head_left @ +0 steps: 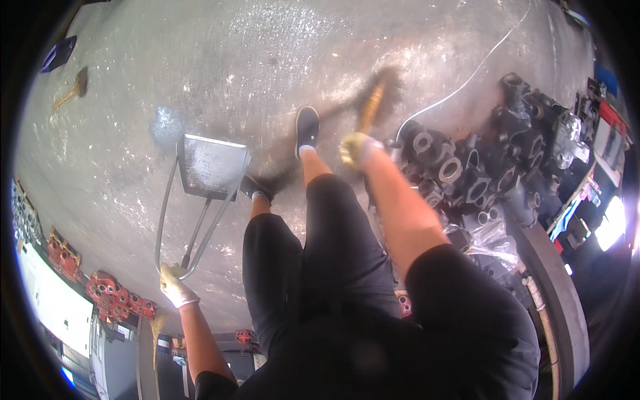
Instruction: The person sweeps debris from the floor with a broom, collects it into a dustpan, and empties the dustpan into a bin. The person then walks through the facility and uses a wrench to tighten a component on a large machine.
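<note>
My left hand (pixel 175 285), in a pale glove, grips the wire handle of a grey metal dustpan (pixel 212 167) that rests on the concrete floor ahead of my feet. My right hand (pixel 353 150), also gloved, is closed on the wooden handle of a broom (pixel 375 100), whose blurred bristles sweep the floor beyond my forward foot. A streak of dark dirt (pixel 283 175) lies on the floor between the broom and the dustpan. My legs in dark shorts and dark shoes stand between both hands.
A pile of dark cast metal parts (pixel 480 167) lies at the right, with a white cable (pixel 480 67) running past it. Red metal parts (pixel 113 300) sit at the lower left. A hand brush (pixel 72 90) lies far left on the floor.
</note>
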Demonstrator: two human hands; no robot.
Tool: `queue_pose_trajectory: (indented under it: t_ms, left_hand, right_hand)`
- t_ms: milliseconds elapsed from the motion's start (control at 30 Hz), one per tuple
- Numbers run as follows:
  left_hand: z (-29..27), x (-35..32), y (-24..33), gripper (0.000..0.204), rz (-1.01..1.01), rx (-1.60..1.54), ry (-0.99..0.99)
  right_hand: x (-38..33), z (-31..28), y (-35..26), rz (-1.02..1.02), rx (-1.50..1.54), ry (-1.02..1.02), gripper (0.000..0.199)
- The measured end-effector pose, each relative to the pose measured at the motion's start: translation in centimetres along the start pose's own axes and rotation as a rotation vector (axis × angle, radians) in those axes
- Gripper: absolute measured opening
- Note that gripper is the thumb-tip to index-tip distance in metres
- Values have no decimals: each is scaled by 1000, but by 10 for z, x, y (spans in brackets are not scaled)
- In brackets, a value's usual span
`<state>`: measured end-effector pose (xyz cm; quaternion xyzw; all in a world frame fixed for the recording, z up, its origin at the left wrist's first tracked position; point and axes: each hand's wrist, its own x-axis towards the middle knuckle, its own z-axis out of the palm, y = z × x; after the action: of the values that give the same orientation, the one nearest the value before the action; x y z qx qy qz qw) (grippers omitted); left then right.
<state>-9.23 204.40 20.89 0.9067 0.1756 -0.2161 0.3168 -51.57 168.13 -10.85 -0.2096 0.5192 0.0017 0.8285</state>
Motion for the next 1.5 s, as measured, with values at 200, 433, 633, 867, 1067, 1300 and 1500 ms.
queue_pose_trajectory:
  t_ms: [200, 433, 633, 867, 1067, 1300, 1500]
  left_hand:
    - [-45, 17, -48, 43, -74, -20, 59]
    - [-85, 16, -113, 45, -127, -40, 161]
    - [-89, 26, -160, 44, -222, -125, 259]
    - [-91, 30, -185, 43, -262, -25, 396]
    - [-97, 18, -192, 44, -290, -23, 330]
    - [-86, 25, -180, 41, -285, -161, 372]
    - [-74, 28, -175, 42, -350, -209, 352]
  right_hand:
    - [-26, 231, -58, 500, 271, 258, 12]
    - [-106, 157, -146, 420, -157, 391, 9]
    - [21, -32, -280, 355, -726, 777, 12]
    - [128, 109, -160, 539, -618, 279, 19]
    - [10, 208, -154, 668, -647, 156, 18]
    - [-51, 173, -279, 404, -780, 540, 15]
    - [99, 31, -409, 306, -1076, 685, 11]
